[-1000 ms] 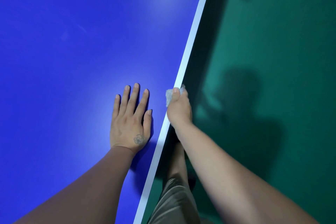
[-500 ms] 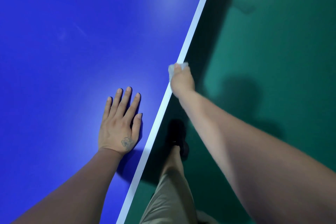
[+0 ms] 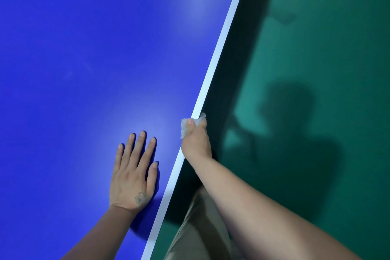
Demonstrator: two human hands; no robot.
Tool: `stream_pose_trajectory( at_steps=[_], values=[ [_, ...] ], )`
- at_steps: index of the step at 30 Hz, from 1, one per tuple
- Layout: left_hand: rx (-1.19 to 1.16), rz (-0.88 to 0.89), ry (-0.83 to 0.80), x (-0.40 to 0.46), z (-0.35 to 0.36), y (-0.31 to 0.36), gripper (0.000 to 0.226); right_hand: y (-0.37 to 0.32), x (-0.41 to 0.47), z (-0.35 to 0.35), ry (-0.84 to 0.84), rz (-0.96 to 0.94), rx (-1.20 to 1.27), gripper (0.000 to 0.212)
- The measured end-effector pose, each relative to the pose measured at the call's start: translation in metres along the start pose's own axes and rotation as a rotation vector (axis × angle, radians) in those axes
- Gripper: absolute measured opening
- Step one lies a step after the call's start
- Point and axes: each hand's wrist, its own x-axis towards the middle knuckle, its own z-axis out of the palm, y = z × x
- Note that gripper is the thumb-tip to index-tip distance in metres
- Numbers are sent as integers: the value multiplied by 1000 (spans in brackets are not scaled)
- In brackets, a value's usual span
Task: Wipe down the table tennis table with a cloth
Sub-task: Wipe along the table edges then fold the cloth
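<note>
Cloth: a small pale wad (image 3: 191, 125) is being pinched against the white edge stripe (image 3: 213, 65) of the blue surface (image 3: 84, 48), at about 12 o'clock from the wrist of the right hand (image 3: 195, 141).
Right hand: the fingers are being kept curled round the cloth, thumb on top, the rest wrapped over the rim and hidden below it.
Change: the cloth is being drawn back down the stripe toward 6 o'clock, after being pushed out toward 1 o'clock half a second earlier; a back-and-forth rub is being carried out along the edge.
Left hand: the palm (image 3: 133, 175) is being pressed flat on the surface at 9 o'clock of the cloth, fingers straight and spread, holding nothing; its place has hardly been altered.
Meaning for the task: only the near rim is being covered by these strokes; faint streaks (image 3: 86, 67) toward 10 o'clock are probably being left for later.
Floor: green flooring (image 3: 337, 48) is being crossed by the person's shadow.
</note>
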Motion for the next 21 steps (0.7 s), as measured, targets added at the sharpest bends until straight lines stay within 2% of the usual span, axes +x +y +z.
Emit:
stream_pose_trajectory(
  at_steps=[4,6,9,13,18,21],
  values=[
    [-26,13,-46,17,-6,6,59,-36,33,-19,20,65,-31,59],
    [-83,40,-44,51,-9,16,59,-51,57,-29,12,68,6,52],
    [-177,66,8,124,-13,38,57,-83,102,-46,67,38,113,40],
    [-232,76,49,238,-12,61,57,-121,131,-69,114,9,124,39],
    [-209,121,38,348,-1,81,58,-97,100,-63,103,-39,4,60],
    [-160,180,12,385,9,85,58,-72,79,-49,89,-28,11,62]
  ],
)
